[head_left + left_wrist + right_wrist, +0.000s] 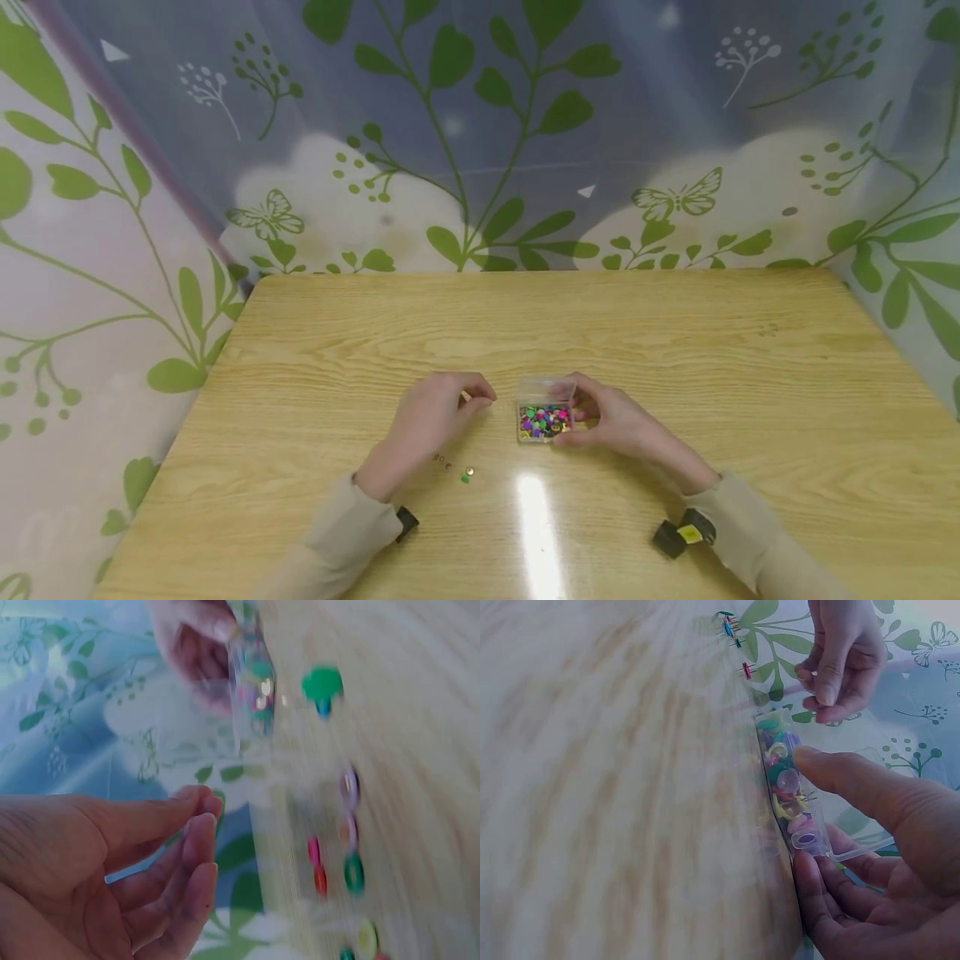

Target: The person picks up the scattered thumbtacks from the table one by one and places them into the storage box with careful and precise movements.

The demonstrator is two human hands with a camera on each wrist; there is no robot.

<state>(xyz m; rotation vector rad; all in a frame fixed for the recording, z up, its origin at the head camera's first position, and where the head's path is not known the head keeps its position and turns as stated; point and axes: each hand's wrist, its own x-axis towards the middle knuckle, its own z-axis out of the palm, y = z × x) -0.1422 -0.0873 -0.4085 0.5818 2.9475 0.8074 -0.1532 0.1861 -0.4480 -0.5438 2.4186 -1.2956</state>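
Observation:
A small clear plastic box (525, 440) stands on the table with its hinged lid (543, 390) raised. Colourful thumbtacks (542, 422) fill it. My right hand (611, 422) grips the box by its right end, thumb near the front and fingers behind, as the right wrist view (900, 825) also shows. To the left of the box, my left hand (438, 417) hovers with thumb and index tips close together and the other fingers loosely bent; nothing shows between them. Several loose thumbtacks, among them a green one (322, 681), lie on the table near the left wrist.
The wood-grain table (337, 333) reaches back to a leaf-patterned curtain (480, 167), with more of it on both sides. A bright light reflection (540, 533) falls on the tabletop in front of the box. Each wrist carries a black strapped device (670, 539).

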